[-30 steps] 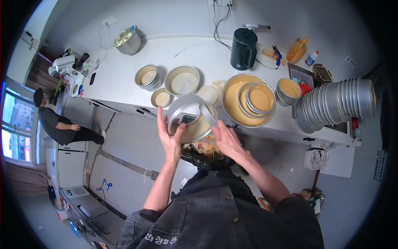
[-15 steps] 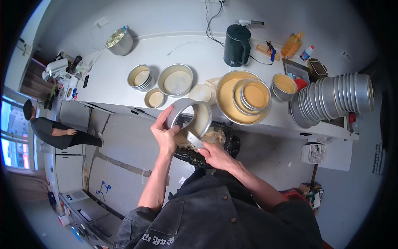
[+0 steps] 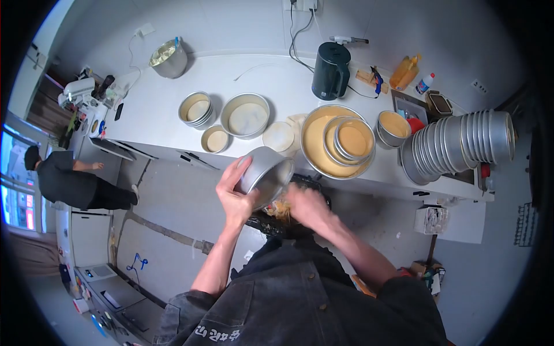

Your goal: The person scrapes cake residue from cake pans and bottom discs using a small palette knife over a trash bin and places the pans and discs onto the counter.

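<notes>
Tin [image 3: 258, 167] tilts mid-frame in our half-curled left hand [image 3: 235, 202]; right hand [image 3: 310, 206] blurs, hold unclear; we're likely scraping; next stroke needs steady support.

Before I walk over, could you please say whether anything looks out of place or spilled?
A blue cord lies looped on the floor over to the left, an odd place where it might trip someone.

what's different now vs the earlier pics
The right hand has moved right, off the pan, over the bin; its pale strip can't be made out. The left hand still grips the pan, now turned. The co-worker reaches out an arm. The kettle stayed put.
</notes>
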`<action>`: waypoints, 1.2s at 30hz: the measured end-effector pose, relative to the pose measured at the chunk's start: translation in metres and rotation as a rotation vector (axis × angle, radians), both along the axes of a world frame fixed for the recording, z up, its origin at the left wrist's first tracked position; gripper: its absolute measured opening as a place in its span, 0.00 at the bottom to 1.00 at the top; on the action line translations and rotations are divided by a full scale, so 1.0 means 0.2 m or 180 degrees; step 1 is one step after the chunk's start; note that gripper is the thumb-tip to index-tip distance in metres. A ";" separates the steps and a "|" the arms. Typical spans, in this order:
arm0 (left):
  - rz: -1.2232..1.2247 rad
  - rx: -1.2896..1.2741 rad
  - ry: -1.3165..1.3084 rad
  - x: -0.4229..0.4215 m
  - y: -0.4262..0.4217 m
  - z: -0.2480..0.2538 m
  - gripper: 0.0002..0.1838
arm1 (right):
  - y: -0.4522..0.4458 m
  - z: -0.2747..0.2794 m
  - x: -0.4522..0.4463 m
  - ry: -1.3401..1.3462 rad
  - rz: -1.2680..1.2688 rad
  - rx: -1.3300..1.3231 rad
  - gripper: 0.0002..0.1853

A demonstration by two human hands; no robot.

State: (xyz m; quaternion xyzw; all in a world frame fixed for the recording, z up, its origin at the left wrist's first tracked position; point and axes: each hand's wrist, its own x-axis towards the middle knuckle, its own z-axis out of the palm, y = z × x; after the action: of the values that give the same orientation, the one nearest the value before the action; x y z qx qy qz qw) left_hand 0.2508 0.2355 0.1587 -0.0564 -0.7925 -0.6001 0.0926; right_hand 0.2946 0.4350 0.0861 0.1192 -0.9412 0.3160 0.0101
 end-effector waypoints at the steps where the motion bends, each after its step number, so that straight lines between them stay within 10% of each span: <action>1: -0.0013 0.0004 0.0007 0.00 0.00 0.01 0.40 | 0.04 0.07 -0.04 -0.0569 -0.0451 0.0515 0.11; 3: -0.0012 0.0095 0.0022 -0.02 -0.02 -0.01 0.39 | 0.10 0.08 -0.08 0.0503 -0.0466 0.0721 0.08; 9: 0.0337 0.0757 -0.0269 -0.10 -0.08 -0.07 0.40 | 0.06 0.10 0.01 -0.0939 0.0061 -0.0240 0.11; 18: 0.0471 0.2052 -0.1206 -0.16 -0.21 -0.08 0.43 | 0.11 0.13 -0.06 -0.0661 -0.0005 -0.0648 0.09; 36: 0.0300 0.1694 -0.0937 -0.14 -0.17 -0.05 0.43 | 0.11 0.11 -0.07 -0.0206 -0.0012 -0.0267 0.11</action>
State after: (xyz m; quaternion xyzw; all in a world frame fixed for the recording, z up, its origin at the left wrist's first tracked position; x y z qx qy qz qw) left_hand 0.2236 0.2022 0.1493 0.0943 -0.6141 -0.7834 0.0160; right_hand 0.2801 0.4567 0.1077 0.1067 -0.9272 0.3589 -0.0147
